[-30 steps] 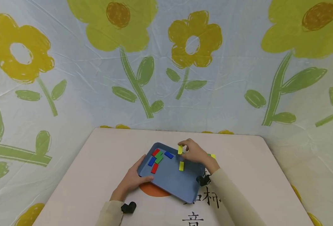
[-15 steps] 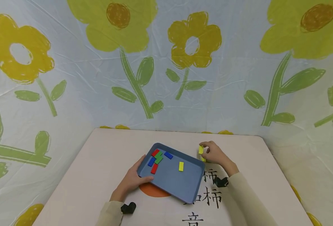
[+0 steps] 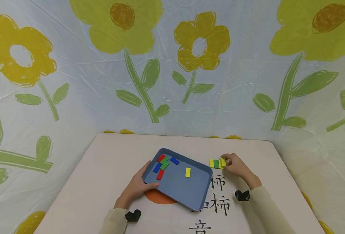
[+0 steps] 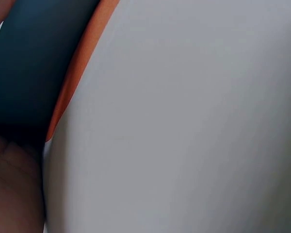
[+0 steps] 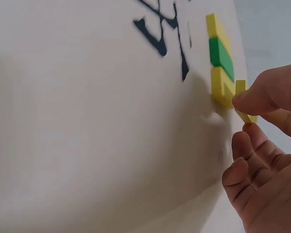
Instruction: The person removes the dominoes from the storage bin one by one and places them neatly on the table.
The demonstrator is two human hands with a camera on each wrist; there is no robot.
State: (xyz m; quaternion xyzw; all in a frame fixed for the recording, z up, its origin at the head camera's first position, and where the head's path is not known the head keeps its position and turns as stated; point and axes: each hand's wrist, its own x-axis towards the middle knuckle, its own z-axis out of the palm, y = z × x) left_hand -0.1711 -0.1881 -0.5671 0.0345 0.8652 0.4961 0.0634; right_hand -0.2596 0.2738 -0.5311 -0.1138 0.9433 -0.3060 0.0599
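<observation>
The right hand [image 3: 235, 165] is pinching a yellow block [image 3: 223, 162] between its thumb and fingers. In the head view, this held block sits at about 10 o'clock from the middle of the hand, with its long axis running nearly from 12 to 6 o'clock.

The important relation, I judge, is between the held block and the end block [image 3: 220, 165] of a short row, which is also yellow. The end block lies at about 8 o'clock from the held block, partly covered by it, and their long axes run almost the same way. In the right wrist view, the held block is tilted and just beside the end block, at about 4 o'clock from it; whether they touch, I cannot tell.

Further toward 9 o'clock, the row on the tabletop [image 3: 117, 156] has a green block [image 3: 216, 164], then a first yellow block [image 3: 211, 163]. The right hand is clearly the nearer one to this row.

The left hand [image 3: 138, 184] is well apart, at about 8 o'clock, gripping the tray [image 3: 178, 191] by its edge, the thumb over the rim.
</observation>
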